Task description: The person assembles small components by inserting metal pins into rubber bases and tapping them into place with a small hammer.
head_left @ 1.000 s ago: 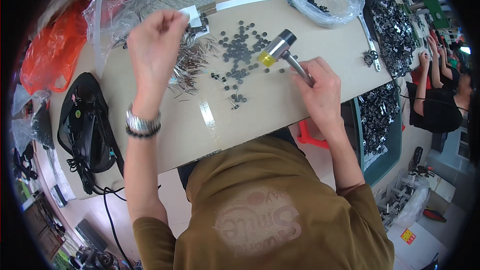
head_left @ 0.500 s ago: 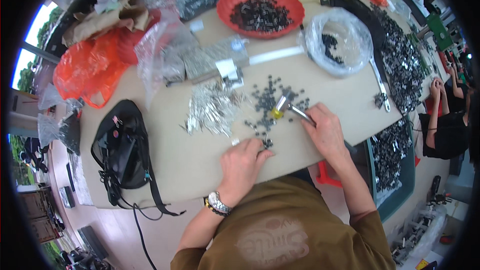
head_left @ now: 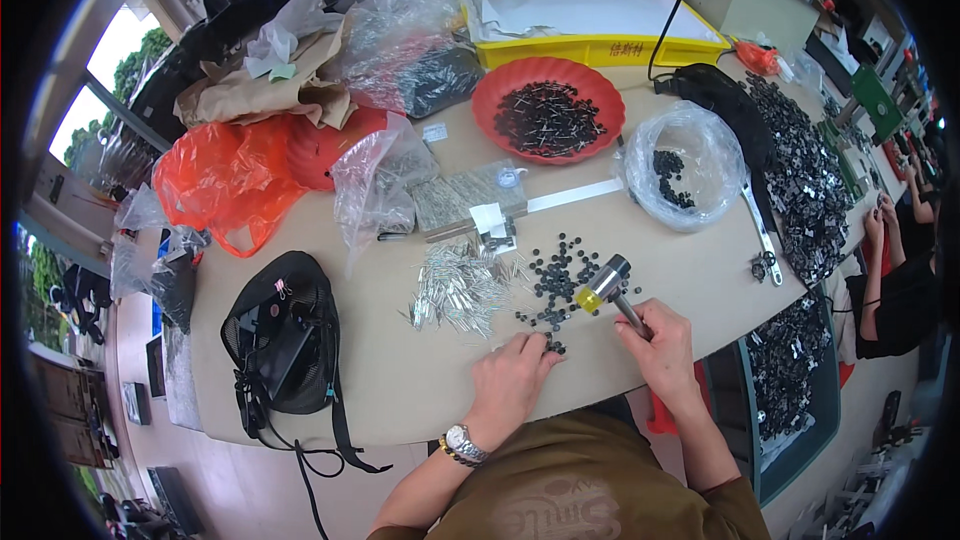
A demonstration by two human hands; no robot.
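My right hand (head_left: 662,348) is closed around the handle of a small hammer (head_left: 612,278), which has a dark metal head and a yellow striking face. The hammer is held over the right side of a scatter of small black round parts (head_left: 558,270). At the table's near side my left hand (head_left: 508,380) rests with thumb and fingers pinched together. Several small black pieces (head_left: 555,346) lie right at its fingertips; what the pinch holds is too small to tell. Beyond this hand spreads a heap of thin silver pins (head_left: 458,290).
A red plate (head_left: 480,110) of black-headed pins and a plastic-lined bowl (head_left: 640,195) stand farther back, before a yellow tray (head_left: 560,52). A black mesh bag (head_left: 285,325) lies left. Heaped black parts (head_left: 800,180) cover the right side; a wrench (head_left: 760,230) lies beside them.
The view has tilted up, so everything sits lower in it. The hammer head has shifted slightly right relative to the black parts and looks larger. My left hand stays at the same spot.
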